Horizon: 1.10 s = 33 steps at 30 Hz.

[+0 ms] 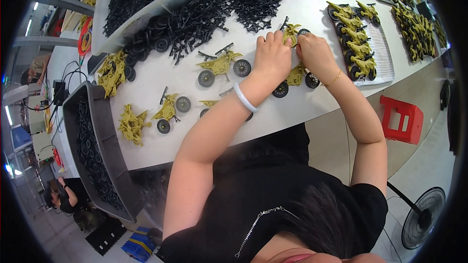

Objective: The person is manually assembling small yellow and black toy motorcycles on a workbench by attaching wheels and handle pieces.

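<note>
My left hand [273, 57] and my right hand [316, 54] meet over the white table, both with fingers closed on one yellow-green toy motorcycle [291, 32]. Its black handlebar piece and part of a black wheel stick out past my fingers; the rest is hidden. Just below my hands lies a second toy motorcycle [295, 75] with two black wheels. Left of my left wrist rests a toy motorcycle with wheels and handlebar [219, 64]. Another such toy motorcycle [167, 108] lies further left, and one more is partly covered by my left forearm.
Loose black parts [200, 22] and wheels are heaped along the back. A grey bin [100, 131] of black tyres stands at the left, by piled yellow bodies [113, 74]. At right, a white tray [382, 58] holds several motorcycles. A red stool [402, 119] and fan [423, 216] stand beyond.
</note>
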Motion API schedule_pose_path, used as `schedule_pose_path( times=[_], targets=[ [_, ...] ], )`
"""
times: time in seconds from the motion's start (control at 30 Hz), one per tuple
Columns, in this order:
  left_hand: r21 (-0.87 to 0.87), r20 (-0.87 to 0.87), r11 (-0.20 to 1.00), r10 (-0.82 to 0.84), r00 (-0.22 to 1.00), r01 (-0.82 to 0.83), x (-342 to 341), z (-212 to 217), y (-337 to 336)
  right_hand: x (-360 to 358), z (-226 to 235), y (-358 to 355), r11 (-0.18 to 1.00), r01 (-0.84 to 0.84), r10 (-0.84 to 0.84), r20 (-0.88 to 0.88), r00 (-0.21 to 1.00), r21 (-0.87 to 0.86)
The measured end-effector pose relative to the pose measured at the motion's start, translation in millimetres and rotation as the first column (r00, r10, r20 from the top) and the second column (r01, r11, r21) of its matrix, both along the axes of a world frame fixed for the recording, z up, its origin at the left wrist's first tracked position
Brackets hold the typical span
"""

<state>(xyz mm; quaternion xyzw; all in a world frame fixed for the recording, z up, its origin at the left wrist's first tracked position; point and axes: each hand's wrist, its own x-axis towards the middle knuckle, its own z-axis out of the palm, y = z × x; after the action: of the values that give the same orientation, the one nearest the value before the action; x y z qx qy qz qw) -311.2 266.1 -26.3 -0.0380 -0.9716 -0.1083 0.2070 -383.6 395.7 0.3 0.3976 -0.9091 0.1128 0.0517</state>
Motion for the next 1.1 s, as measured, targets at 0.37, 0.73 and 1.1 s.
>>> schedule_pose_path(
  times=[0.37,0.73,1.1],
  targets=[
    [0.006,0.083,1.0,0.018,0.996,-0.018,-0.2,9.9,-0.3,-14.0,4.1,-11.5,0.987,-0.096,0.093,0.031,0.995,0.125],
    [0.09,0.009,0.996,0.004,1.0,-0.005,27.1,6.0,0.1,-8.0,70.5,-76.7,0.955,-0.218,0.253,0.172,0.952,-0.199],
    [0.377,-0.139,0.909,-0.133,0.981,0.176,89.5,5.4,31.8,55.0,34.3,-200.9,0.88,-0.421,0.38,0.206,0.902,0.222]
  ],
)
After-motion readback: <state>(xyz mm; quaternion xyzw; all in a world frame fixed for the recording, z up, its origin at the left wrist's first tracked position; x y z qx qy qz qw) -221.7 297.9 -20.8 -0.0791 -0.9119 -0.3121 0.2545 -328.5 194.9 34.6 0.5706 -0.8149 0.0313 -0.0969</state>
